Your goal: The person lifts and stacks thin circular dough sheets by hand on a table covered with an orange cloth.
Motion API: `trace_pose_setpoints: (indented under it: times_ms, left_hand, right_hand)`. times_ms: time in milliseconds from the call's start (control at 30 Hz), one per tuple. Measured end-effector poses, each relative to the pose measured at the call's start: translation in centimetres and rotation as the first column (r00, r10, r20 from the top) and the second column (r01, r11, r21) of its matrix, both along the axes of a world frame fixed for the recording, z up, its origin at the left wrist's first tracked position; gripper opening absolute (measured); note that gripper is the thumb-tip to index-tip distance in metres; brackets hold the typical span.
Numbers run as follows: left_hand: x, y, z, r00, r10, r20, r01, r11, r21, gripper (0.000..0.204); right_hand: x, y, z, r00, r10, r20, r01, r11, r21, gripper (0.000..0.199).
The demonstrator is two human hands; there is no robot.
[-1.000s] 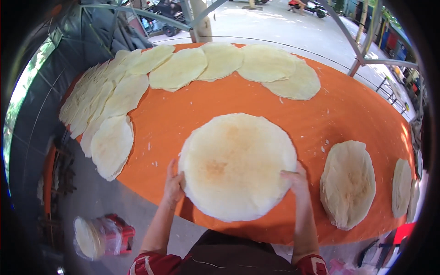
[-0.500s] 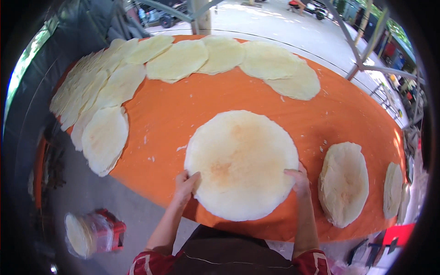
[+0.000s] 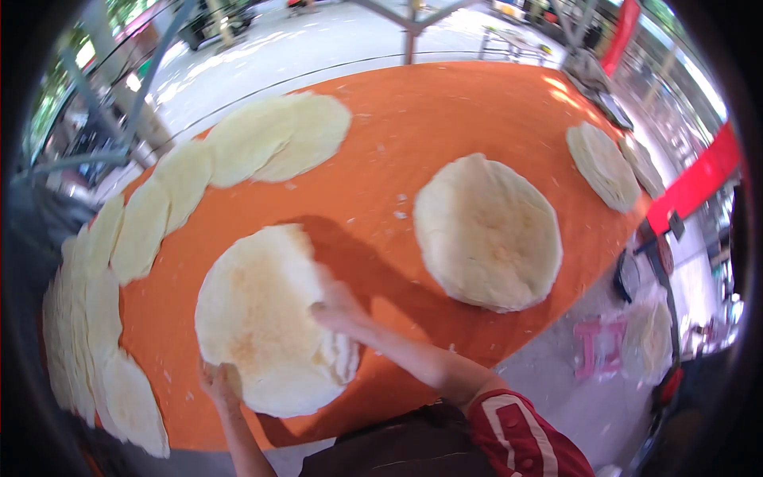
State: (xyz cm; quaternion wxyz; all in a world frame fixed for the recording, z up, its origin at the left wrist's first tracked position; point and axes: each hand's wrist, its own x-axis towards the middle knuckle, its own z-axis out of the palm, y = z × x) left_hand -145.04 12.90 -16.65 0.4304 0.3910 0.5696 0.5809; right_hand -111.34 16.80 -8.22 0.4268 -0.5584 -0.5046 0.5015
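A large round flatbread (image 3: pixel 262 318) with brown toasted patches lies on the orange table (image 3: pixel 413 119) near its front edge. My left hand (image 3: pixel 216 383) holds its near edge from below. My right hand (image 3: pixel 338 306) presses on its right edge, where the bread shows folded layers. To the right lies another big pale flatbread (image 3: pixel 486 230), apart from both hands.
Several pale flatbreads (image 3: pixel 143 230) overlap in a row along the table's left and far rim. A smaller stack (image 3: pixel 602 165) sits at the far right. Below the table's right side stand a pink stool (image 3: pixel 598 347) and a bag of breads (image 3: pixel 648 340). A metal post (image 3: pixel 411 32) rises behind the table.
The view has swung to the right. The toasted flatbread now sits left of centre, my right hand has come onto its right edge, and the big pale bread is in the middle.
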Motion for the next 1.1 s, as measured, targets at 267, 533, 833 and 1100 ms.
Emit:
trace_pose_setpoints:
  times_ms: [267,533,833,1100]
  left_hand:
    - [23.2,8.0,10.5,0.933,-0.314,0.176,0.26,0.925,0.276,0.057]
    - [46.2,5.6,3.4,0.884,-0.43,0.183,0.404,0.9,0.162,0.049]
    - [45.9,4.9,-0.5,0.691,-0.309,-0.654,0.337,0.937,-0.087,0.052]
    - [47.1,9.2,0.2,0.711,-0.437,-0.551,0.545,0.837,0.039,0.043]
  right_hand:
    - [24.3,-4.2,10.4,0.978,-0.127,-0.167,0.191,0.872,0.451,0.069]
    - [47.2,-11.6,-0.6,0.846,-0.352,-0.401,0.432,0.893,0.126,0.073]
    - [50.4,-11.8,-3.5,0.901,-0.433,-0.008,0.418,0.873,-0.252,0.077]
    - [37.3,-12.8,-1.7,0.334,0.03,0.942,0.049,0.998,-0.049,0.066]
